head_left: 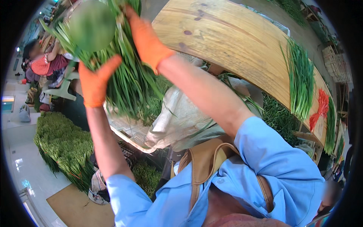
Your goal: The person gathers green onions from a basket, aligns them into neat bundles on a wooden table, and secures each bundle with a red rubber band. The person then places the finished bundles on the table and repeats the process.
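Both my hands wear orange gloves and are raised at the upper left around a large loose bunch of long green chives (124,76). My left hand (95,82) holds the bunch from the left side, thumb across its front. My right hand (149,42) grips it from the right, with its fingertips partly hidden among the leaves. A blurred round patch covers part of the bunch. Below the hanging leaves stands a pale plastic crate (124,133) with more greens in it. A white woven sack (184,116) lies over the crate's right side.
A wooden table (227,37) to the right bears a chive bunch (302,82) and red ties (320,109). Many upright bundles (62,139) stand on the floor at left. A seated person (41,65) is beyond, near a pale plastic stool (66,86). A wicker basket (337,65) stands far right.
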Demonstrator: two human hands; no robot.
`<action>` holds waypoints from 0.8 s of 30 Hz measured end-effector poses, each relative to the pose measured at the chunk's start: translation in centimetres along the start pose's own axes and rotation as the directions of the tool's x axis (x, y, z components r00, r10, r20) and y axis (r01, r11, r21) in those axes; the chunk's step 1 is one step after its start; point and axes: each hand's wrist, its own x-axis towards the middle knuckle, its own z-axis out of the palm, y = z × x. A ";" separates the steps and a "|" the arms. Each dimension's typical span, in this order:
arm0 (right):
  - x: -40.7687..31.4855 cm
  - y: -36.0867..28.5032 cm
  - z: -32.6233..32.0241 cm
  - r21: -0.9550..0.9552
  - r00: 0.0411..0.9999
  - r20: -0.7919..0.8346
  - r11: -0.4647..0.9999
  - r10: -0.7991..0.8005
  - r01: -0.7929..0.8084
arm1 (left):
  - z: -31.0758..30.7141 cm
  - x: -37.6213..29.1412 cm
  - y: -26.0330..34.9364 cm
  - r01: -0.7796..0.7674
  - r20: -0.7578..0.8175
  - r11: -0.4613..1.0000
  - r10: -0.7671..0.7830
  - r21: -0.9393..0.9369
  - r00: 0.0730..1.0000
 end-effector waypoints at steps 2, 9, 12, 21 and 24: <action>1.7 -5.1 1.6 -0.017 0.985 0.038 0.986 -0.167 0.167 | 1.7 4.6 5.2 -0.315 0.134 0.930 0.294 0.188 0.946; 7.0 -22.3 -2.0 -0.421 0.654 0.200 0.539 -0.729 0.730 | 12.1 17.4 8.7 -0.593 0.190 0.786 0.618 -0.175 0.763; 8.2 -24.4 -9.0 -0.654 0.531 0.298 0.236 -0.793 0.719 | 16.1 21.7 3.2 -0.649 0.493 0.732 0.496 0.205 0.715; -8.1 -18.8 -28.2 -0.834 0.887 0.428 -0.452 -0.171 0.316 | 23.3 16.8 -13.8 0.131 0.771 0.974 0.061 -0.184 0.634; -10.8 -20.5 -28.1 -0.854 0.890 0.427 -0.394 -0.159 0.339 | 21.6 17.5 -13.2 0.353 0.856 0.909 0.007 -0.221 0.518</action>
